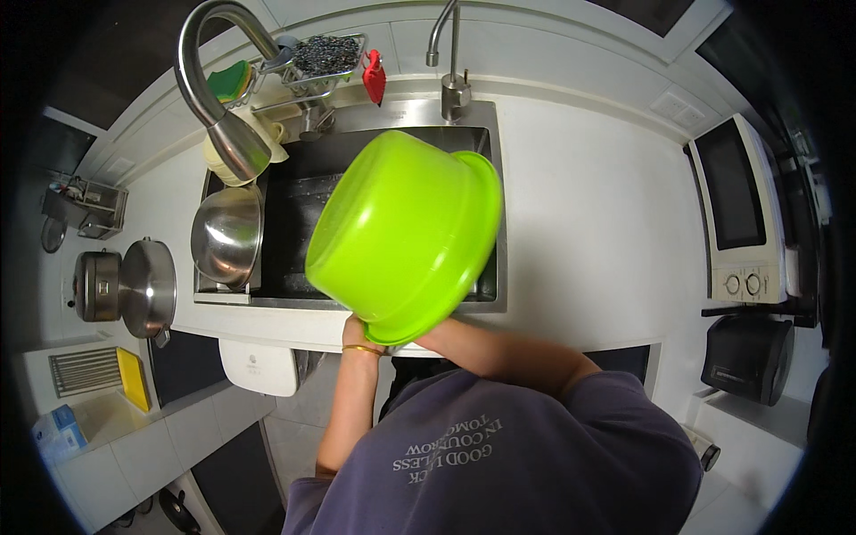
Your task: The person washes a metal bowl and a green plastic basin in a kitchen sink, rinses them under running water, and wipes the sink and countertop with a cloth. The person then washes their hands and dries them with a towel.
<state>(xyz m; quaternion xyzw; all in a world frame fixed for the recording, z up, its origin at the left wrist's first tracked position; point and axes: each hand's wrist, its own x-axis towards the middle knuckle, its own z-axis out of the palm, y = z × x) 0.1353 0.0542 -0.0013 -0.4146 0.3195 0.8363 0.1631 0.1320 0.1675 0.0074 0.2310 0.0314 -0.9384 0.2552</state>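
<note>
A bright green plastic basin (401, 227) is tilted on its side above the dark sink (294, 221), its base towards the upper left and its rim to the lower right. My left hand (362, 332), below a gold-coloured bangle, holds the rim at its near end. My right hand (435, 336) is at the same rim, a little to the right. The basin hides most of my fingers and its own inside. A stainless steel bowl (227, 234) rests at the sink's left side, under the pull-down faucet (244, 150).
A slim second tap (456, 93) stands behind the sink. A wire rack (328, 80) holds a dark scouring pad, near a green-and-yellow sponge (231, 81) and a hanging red item (374, 77). Steel pots (148, 287) are at left; a microwave (735, 214) is at right.
</note>
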